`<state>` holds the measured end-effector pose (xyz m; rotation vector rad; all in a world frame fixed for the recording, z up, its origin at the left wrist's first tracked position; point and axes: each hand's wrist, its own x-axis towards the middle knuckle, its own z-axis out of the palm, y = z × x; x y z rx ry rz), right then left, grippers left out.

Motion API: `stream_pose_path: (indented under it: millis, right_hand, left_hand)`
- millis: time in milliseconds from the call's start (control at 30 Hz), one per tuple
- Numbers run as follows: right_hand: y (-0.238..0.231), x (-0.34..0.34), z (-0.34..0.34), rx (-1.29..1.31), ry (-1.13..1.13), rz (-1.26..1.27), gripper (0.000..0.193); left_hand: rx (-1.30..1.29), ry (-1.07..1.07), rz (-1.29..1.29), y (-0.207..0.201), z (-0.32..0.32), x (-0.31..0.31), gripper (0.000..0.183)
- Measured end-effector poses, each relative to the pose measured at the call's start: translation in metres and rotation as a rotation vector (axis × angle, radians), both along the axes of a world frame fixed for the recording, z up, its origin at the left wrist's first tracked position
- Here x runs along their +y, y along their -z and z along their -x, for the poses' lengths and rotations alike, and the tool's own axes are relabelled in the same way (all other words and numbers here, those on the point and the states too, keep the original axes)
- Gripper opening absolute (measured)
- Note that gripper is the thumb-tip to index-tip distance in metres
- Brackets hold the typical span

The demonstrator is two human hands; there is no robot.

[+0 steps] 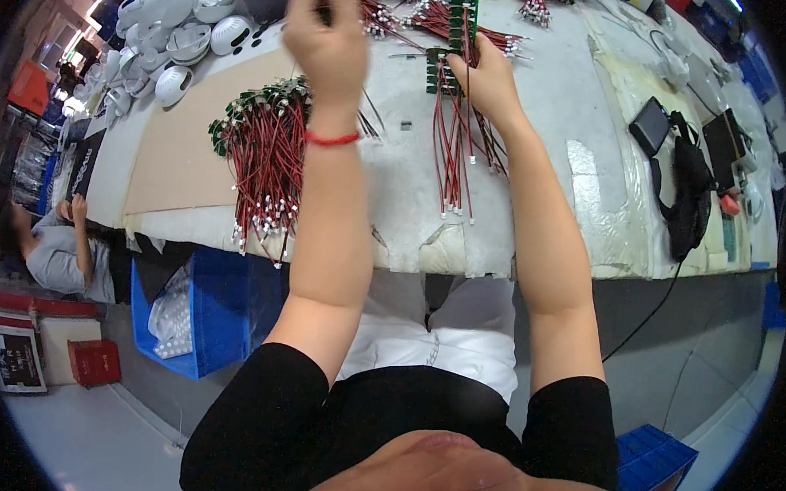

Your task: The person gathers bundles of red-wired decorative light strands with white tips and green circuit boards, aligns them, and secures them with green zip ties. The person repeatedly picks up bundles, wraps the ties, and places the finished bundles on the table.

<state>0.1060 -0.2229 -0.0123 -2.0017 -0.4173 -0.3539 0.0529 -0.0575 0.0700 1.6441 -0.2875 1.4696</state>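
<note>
From my remote seat I see, toward the far left corner of the worktop (pixel 397 175), a heap of white plastic shells (pixel 190 44); closer to the near edge, a tan cardboard sheet (pixel 175 167) lies flat. A pile of wired green circuit boards (pixel 268 163) overlaps the sheet's right side, red leads running toward the near edge. The left hand (pixel 328 46) is raised just beside that pile, close to the top of my view; it is blurred, and I cannot tell how far open it is or whether it grips anything. Red wire bundles (pixel 431 18) with white connectors lie toward the far edge. Near the worktop's middle, the right hand (pixel 491 77) has thumb and fingers closed on the green board strips (pixel 462 22), whose leads hang toward the near edge. Toward the right edge lie a black rectangular device (pixel 650 126) and a black strapped bag (pixel 689 194). I judge the step in hand to be handling wired boards, the right hand steadying the strips; the next move seems to call for keeping that pinch and the leads free of tangles.
</note>
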Motion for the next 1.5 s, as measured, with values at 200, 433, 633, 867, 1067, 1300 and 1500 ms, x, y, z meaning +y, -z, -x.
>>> stream_pose_path:
  millis: [200, 433, 633, 867, 1067, 1300, 1500]
  right_hand:
    - [0.001, 0.003, 0.0, -0.012, -0.023, -0.028, 0.035]
    - [0.011, -0.002, -0.008, -0.058, -0.012, -0.02, 0.033]
    - [0.01, 0.004, -0.008, -0.044, -0.043, -0.075, 0.029]
    - [0.002, 0.011, 0.006, -0.083, 0.141, 0.027, 0.024]
    - [0.013, 0.01, -0.005, -0.107, 0.054, -0.064, 0.024]
    - [0.017, -0.005, -0.015, 0.051, -0.053, 0.021, 0.038]
    - [0.023, -0.003, -0.02, 0.053, -0.099, -0.024, 0.044]
  left_hand:
    - [0.614, 0.878, 0.407, -0.005, 0.035, 0.046, 0.023]
    - [0.997, 0.828, 0.325, 0.06, -0.017, 0.011, 0.021]
    - [0.806, 0.402, -0.078, 0.108, -0.056, 0.006, 0.019]
    - [0.557, 0.256, -0.177, 0.09, -0.039, -0.03, 0.022]
    - [0.639, 0.16, -0.084, 0.099, -0.046, -0.023, 0.02]
    - [0.828, 0.499, 0.042, 0.115, -0.058, -0.002, 0.024]
    - [0.801, 0.454, -0.007, 0.096, -0.04, -0.017, 0.03]
